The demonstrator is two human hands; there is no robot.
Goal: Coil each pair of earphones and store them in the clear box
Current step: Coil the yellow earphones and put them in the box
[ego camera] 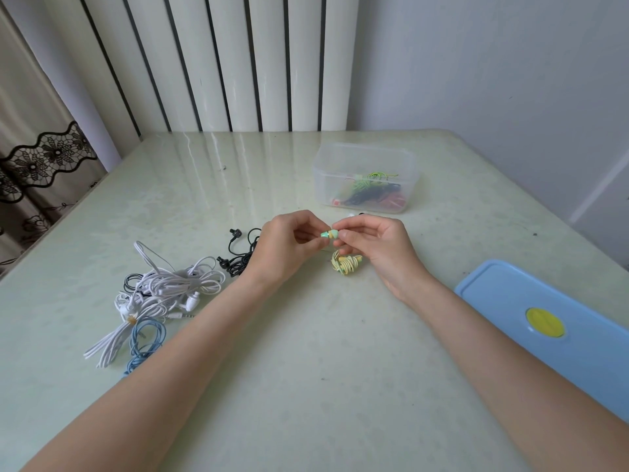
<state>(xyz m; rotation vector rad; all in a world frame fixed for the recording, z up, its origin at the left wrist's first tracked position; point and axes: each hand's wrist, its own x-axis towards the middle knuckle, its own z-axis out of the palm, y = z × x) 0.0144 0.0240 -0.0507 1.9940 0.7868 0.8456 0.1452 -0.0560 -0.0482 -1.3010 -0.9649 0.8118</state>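
Both forearms reach in from the near edge over the pale green tabletop (306,386), converging toward its middle. To the right, near the edge, lies a light blue lid (561,338) with a yellow oval patch at its centre, flat and running diagonally away to the left. On the left side sits a loose heap of uncoiled cords: blue earphones (144,342) nearest, white earphones (163,291) tangled just beyond and partly over them, and black earphones (238,253) farther on, whose cord passes behind the left wrist. At the middle, the left hand (289,243) and the right hand (377,247) meet, fingers curled, each pinching an end of a small mint-green and yellow earbud pair (329,234) held above the tabletop; the two buds sit end to end, their long axis roughly level and running left to right between the thumbs and forefingers. From the buds the yellow cord drops to a wound bundle (347,264), a tight little coil hanging or resting just under the right hand's fingers; whether it touches the tabletop I cannot tell. Just past the right hand's knuckles something small, white and black, peeks out, too hidden to name. Beyond that stands the clear box (364,158), open-topped, its long side running left to right, with green, black and red cords already inside. Behind the tabletop rise white vertical panels with dark gaps, a plain wall to the right, and a curtain with black lace trim (44,155) at far left.
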